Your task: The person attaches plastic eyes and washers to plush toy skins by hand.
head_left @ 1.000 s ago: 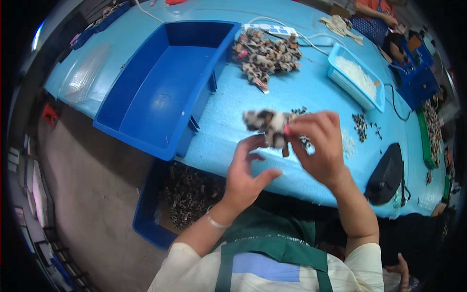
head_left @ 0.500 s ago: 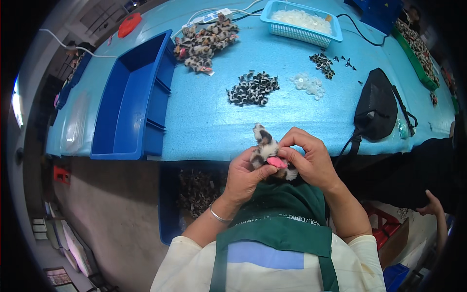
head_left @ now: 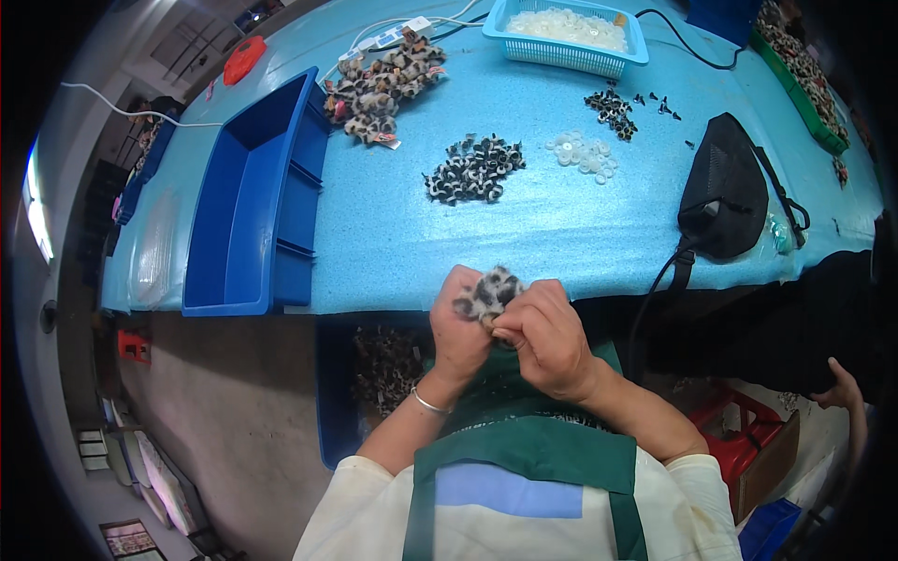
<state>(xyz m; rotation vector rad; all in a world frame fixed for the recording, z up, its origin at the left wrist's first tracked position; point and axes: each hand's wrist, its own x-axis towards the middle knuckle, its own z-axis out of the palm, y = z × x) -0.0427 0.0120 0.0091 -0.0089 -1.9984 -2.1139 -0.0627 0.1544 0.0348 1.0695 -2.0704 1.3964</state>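
Observation:
Just off the table's front edge, my left hand [head_left: 456, 337] is closed round a small spotted plush piece [head_left: 496, 288], white with black and brown patches. My right hand [head_left: 554, 344] pinches the lower edge of this piece between thumb and fingers, close against the left hand. The fingertips partly hide what lies between them. On the table beyond my hands is a heap of small black-and-white parts [head_left: 475, 170]. To its right lie translucent plastic washers [head_left: 582, 156], with small dark pegs [head_left: 613, 114] behind them.
A deep blue bin [head_left: 245, 220] stands at left, beside piled spotted plush pieces [head_left: 383, 89]. At the back are a power strip [head_left: 398, 35] and a light-blue basket [head_left: 571, 58]. A black bag [head_left: 725, 192] lies at right. Another person's hand [head_left: 840, 385] shows near a red stool [head_left: 748, 439].
The plush piece has turned in my hands, and its pink part no longer shows. Both hands have shifted slightly left, and the right has changed its pinch. The whole view has shifted a little.

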